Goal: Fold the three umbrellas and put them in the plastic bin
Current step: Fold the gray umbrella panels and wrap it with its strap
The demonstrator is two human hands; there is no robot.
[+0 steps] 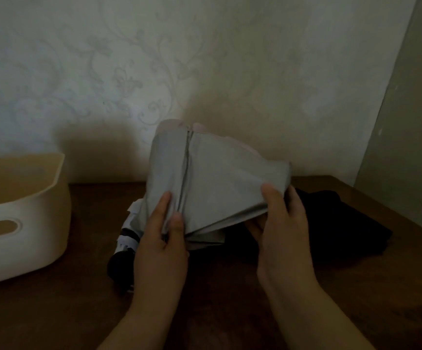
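The left hand (158, 238) pinches the pale grey fabric umbrella (204, 183) between thumb and fingers (161, 205) at the seam; the right hand (284, 223) clamps its 4 o'clock hem, fingers hidden underneath. A black-and-white patterned umbrella (126, 242) lies half covered at 8 o'clock, a dark black umbrella (336, 223) at 3 o'clock, barely distinguishable. The cream plastic bin (22, 223) stands on the dark wooden bench (217, 299) at 9 o'clock, cut off.

no readable text, labels, brands or numbers on anything in view

A black-and-white umbrella (126, 238) is largely hidden behind the left hand (160, 238); the plastic bin (20, 223) is cut off at the left edge.
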